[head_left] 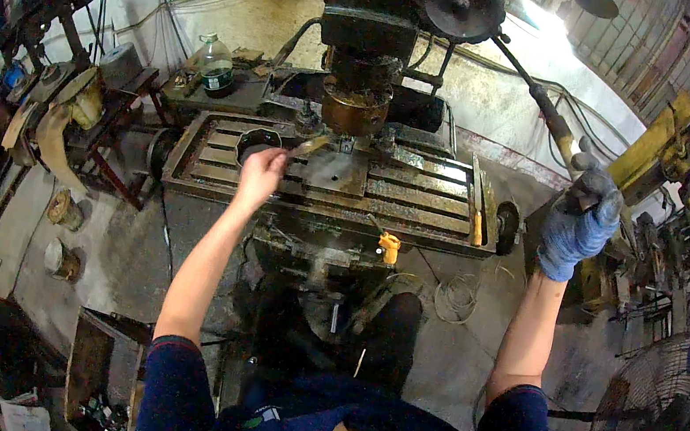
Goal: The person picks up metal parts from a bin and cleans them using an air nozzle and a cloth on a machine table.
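My bare left hand (262, 175) is closed on the handle of a small brush (312, 146), its pale bristles pointing toward the spindle (356, 108) of a drilling or milling machine. Beneath the brush, a flat square metal plate (335, 174) lies on the slotted machine table (218, 172). A dark round bowl (255, 139) stands just beyond my left hand. My right hand (582, 217), in a blue-grey knitted glove, is raised at the right with its fingers curled round the end of the machine's long lever (548, 108).
A yellow air blow gun (389, 247) hangs at the table's front edge. A yellow-handled tool (478, 227) lies at its right end. Behind are a clear bottle (215, 67) and a bench. A large fan (657, 423) stands at lower right, a metal box (94, 370) at lower left.
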The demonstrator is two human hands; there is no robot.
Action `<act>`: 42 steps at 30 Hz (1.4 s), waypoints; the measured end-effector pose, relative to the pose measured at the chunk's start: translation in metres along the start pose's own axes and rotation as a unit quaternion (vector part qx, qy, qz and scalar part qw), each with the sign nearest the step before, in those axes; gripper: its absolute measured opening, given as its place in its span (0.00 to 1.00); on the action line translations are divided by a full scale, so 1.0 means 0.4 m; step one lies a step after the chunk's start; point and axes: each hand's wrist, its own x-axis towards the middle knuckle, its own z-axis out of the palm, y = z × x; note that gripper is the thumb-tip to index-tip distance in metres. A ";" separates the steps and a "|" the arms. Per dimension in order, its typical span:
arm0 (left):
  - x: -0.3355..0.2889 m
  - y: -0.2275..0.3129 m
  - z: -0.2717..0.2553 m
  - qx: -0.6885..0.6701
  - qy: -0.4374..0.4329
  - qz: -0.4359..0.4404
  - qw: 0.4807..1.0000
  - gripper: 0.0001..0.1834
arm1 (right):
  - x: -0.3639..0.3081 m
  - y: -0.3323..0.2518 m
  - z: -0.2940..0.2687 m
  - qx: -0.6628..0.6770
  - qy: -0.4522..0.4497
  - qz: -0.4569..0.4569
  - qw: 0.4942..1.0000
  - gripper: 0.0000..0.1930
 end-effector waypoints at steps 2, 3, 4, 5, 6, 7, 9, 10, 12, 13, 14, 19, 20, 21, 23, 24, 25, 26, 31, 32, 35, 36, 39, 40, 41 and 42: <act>0.041 -0.001 0.077 0.026 0.024 -0.006 0.999 0.12 | 0.009 -0.015 -0.004 0.090 -0.026 0.050 0.994 0.20; 0.052 0.003 0.097 0.048 0.037 -0.003 0.998 0.12 | 0.010 -0.026 0.009 0.066 -0.034 0.050 0.996 0.20; 0.064 0.009 0.120 0.075 0.050 0.005 0.996 0.12 | 0.011 -0.029 0.013 0.069 -0.032 0.053 0.996 0.21; 0.072 0.014 0.139 0.101 0.063 0.014 0.993 0.12 | 0.013 -0.030 0.015 0.071 -0.030 0.056 0.995 0.21; 0.076 0.014 0.157 0.098 0.072 0.025 0.992 0.12 | 0.014 -0.031 0.014 0.084 -0.043 0.053 0.994 0.20; 0.077 0.013 0.176 0.090 0.081 0.020 0.992 0.12 | 0.010 -0.035 0.015 0.075 -0.035 0.057 0.995 0.19; 0.078 0.009 0.210 0.075 0.098 0.009 0.992 0.12 | 0.001 -0.045 0.018 0.058 -0.018 0.064 0.996 0.19; 0.077 0.004 0.209 0.085 0.084 0.006 0.993 0.12 | -0.007 -0.037 0.015 0.063 -0.018 0.058 0.996 0.18; 0.068 -0.006 0.208 0.087 0.071 0.002 0.994 0.12 | -0.024 -0.016 0.008 0.075 -0.018 0.046 0.996 0.18; 0.065 -0.002 0.207 0.086 0.064 0.001 0.994 0.12 | -0.025 -0.015 0.011 0.081 -0.027 0.029 0.996 0.18; 0.060 0.000 0.204 0.086 0.066 0.005 0.994 0.12 | -0.026 -0.015 0.016 0.087 -0.035 0.013 0.996 0.18; 0.050 0.006 0.200 0.075 0.061 0.007 0.995 0.13 | -0.040 -0.013 0.014 0.096 -0.035 0.017 0.995 0.19; 0.046 0.009 0.196 0.073 0.052 -0.002 0.996 0.13 | -0.046 -0.013 0.019 0.088 -0.022 0.028 0.995 0.19; 0.039 0.012 0.192 0.071 0.044 -0.011 0.996 0.13 | -0.051 -0.013 0.023 0.080 -0.009 0.039 0.996 0.20; 0.028 0.021 0.189 0.062 0.029 -0.011 0.998 0.13 | -0.055 -0.018 0.024 0.077 -0.022 0.028 0.996 0.20; 0.023 0.023 0.189 0.056 0.024 -0.003 0.998 0.13 | -0.057 -0.020 0.023 0.075 -0.028 0.022 0.997 0.21; 0.017 0.024 0.185 0.051 0.019 0.004 0.999 0.14 | -0.061 -0.015 0.016 0.086 -0.035 0.032 0.995 0.20; 0.013 0.026 0.181 0.033 -0.002 -0.013 0.999 0.13 | -0.067 -0.003 0.002 0.096 -0.041 0.042 0.994 0.19; -0.017 0.047 0.168 0.042 -0.003 0.031 0.999 0.13 | -0.084 0.023 -0.012 0.127 -0.054 0.052 0.989 0.18; -0.018 0.045 0.166 0.041 -0.003 0.033 0.999 0.13 | -0.088 0.017 -0.006 0.128 -0.057 0.055 0.989 0.18; -0.025 0.052 0.157 0.046 -0.012 0.025 0.999 0.13 | -0.101 0.018 -0.008 0.114 -0.041 0.065 0.991 0.18; -0.027 0.055 0.155 0.049 -0.017 0.020 0.998 0.13 | -0.106 0.023 -0.010 0.106 -0.033 0.067 0.992 0.18; -0.033 0.048 0.150 0.052 -0.009 0.019 0.998 0.12 | -0.112 0.033 -0.016 0.102 -0.055 0.047 0.992 0.19; -0.033 0.043 0.149 0.045 -0.010 0.014 0.999 0.12 | -0.116 0.038 -0.018 0.095 -0.050 0.047 0.993 0.20; -0.033 0.039 0.149 0.038 -0.012 0.008 0.999 0.12 | -0.120 0.043 -0.020 0.087 -0.045 0.047 0.994 0.22; -0.033 0.035 0.150 0.031 -0.014 0.003 0.999 0.12 | -0.122 0.044 -0.022 0.079 -0.040 0.047 0.995 0.23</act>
